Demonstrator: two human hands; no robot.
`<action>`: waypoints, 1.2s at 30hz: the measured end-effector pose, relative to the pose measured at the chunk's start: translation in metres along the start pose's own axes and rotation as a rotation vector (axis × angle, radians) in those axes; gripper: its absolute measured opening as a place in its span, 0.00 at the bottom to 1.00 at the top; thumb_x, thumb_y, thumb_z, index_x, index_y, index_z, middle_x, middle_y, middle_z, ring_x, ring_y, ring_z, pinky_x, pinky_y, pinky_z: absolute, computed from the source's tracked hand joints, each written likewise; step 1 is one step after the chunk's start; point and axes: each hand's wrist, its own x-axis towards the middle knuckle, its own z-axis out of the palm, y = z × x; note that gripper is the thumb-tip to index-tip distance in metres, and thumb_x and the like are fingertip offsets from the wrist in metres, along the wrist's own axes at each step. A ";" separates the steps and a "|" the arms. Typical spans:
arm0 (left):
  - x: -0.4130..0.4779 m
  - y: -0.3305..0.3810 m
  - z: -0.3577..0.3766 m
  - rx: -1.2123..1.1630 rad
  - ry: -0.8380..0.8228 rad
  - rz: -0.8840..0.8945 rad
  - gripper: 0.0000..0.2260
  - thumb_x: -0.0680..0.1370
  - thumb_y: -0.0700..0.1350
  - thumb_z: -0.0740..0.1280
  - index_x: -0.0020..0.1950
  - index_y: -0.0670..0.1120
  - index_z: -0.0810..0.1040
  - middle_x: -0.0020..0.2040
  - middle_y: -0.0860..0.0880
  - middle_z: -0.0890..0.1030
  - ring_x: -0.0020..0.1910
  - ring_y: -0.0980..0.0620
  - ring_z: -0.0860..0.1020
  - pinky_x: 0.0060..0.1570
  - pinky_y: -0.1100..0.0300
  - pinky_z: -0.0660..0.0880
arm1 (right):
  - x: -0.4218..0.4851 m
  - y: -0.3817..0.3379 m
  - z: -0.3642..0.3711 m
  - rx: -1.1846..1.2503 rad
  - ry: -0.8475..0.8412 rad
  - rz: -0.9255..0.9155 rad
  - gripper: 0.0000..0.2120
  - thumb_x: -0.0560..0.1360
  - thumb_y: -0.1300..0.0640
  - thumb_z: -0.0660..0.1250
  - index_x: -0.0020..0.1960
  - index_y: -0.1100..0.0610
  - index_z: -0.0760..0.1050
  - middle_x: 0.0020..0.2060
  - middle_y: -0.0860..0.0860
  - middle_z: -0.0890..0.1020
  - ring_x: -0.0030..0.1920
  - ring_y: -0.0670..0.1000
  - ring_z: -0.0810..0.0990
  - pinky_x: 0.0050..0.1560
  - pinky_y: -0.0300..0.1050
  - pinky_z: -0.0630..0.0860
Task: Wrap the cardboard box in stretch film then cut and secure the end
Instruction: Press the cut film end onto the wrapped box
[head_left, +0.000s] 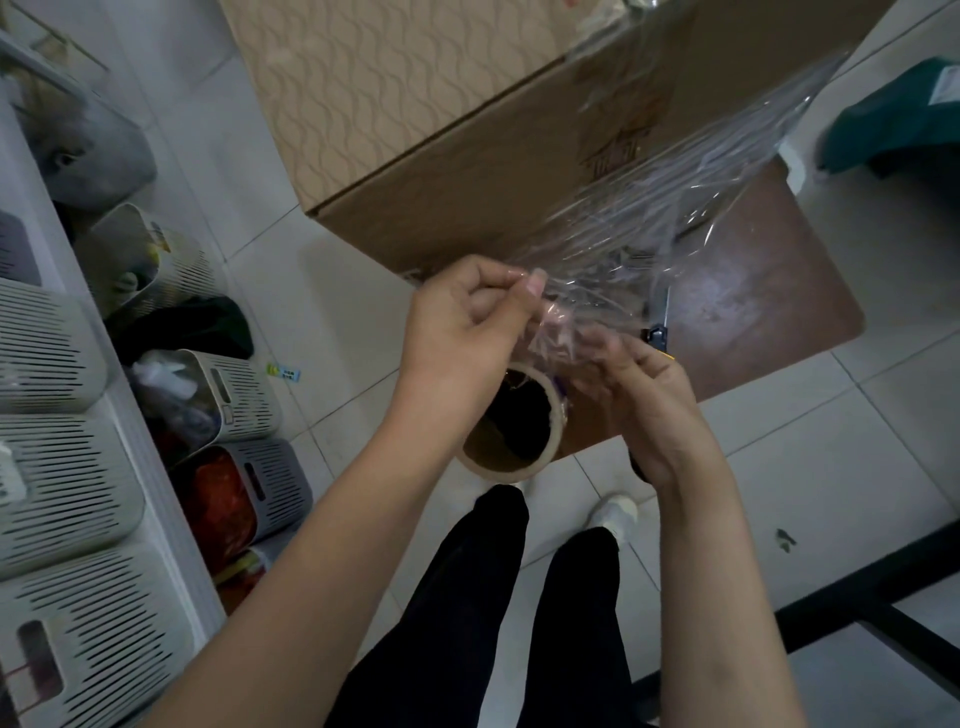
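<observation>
From my head camera, my left hand (462, 322) is pinching the loose end of the stretch film (660, 208) between thumb and fingertips, fingers curled tight. My right hand (644, 400) is gripping a utility knife (658, 332) whose tip is poking up against the film, and I am also touching the bunched film with those fingers. The film is stretching up to the cardboard box (467, 171) sitting on the brown table (769, 291). The film roll (511, 421) is showing below my hands. The box's printed mark is too blurred to read.
</observation>
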 end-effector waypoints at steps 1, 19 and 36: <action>0.000 0.002 -0.001 -0.017 -0.006 -0.016 0.04 0.76 0.39 0.66 0.44 0.39 0.76 0.35 0.46 0.84 0.29 0.56 0.80 0.28 0.65 0.75 | 0.001 -0.001 0.000 0.040 -0.011 0.002 0.24 0.69 0.55 0.73 0.61 0.64 0.76 0.52 0.55 0.85 0.54 0.53 0.83 0.51 0.41 0.80; -0.001 0.012 -0.013 -0.037 -0.046 -0.056 0.05 0.75 0.39 0.66 0.42 0.37 0.76 0.26 0.51 0.82 0.24 0.56 0.79 0.27 0.66 0.76 | -0.023 -0.023 0.032 -0.042 -0.056 -0.120 0.13 0.60 0.50 0.79 0.43 0.53 0.85 0.37 0.49 0.87 0.37 0.44 0.84 0.35 0.36 0.78; -0.003 0.010 -0.050 0.413 0.034 0.310 0.06 0.73 0.44 0.71 0.40 0.55 0.78 0.35 0.54 0.83 0.28 0.60 0.79 0.30 0.66 0.76 | -0.056 -0.013 0.032 -0.242 0.139 0.056 0.07 0.69 0.71 0.70 0.42 0.60 0.81 0.26 0.49 0.83 0.21 0.43 0.75 0.22 0.32 0.69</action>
